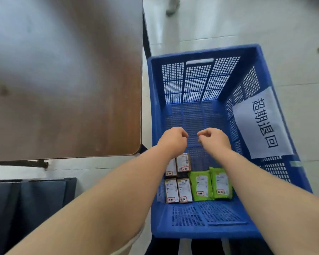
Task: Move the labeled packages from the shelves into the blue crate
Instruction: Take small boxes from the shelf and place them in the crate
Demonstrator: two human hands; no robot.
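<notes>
Both hands hover over the blue perforated plastic crate [156, 111], left hand [174, 139] and right hand [214, 138] loosely curled, holding nothing. At six o'clock inside lie four brown labeled boxes [179, 181] and, beside them at three o'clock, two green labeled pouches [210, 184].

Packages [195, 183] in crate [206, 225], table [63, 80] left.

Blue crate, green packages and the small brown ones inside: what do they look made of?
Blue crate: moulded rigid plastic, judging by its perforated grid walls and slight sheen. Green packages: likely soft plastic mailer bags; glossy, slightly wrinkled, with sealed edges. Brown packages: probably cardboard boxes; matte, square-edged, with white paper labels.
</notes>
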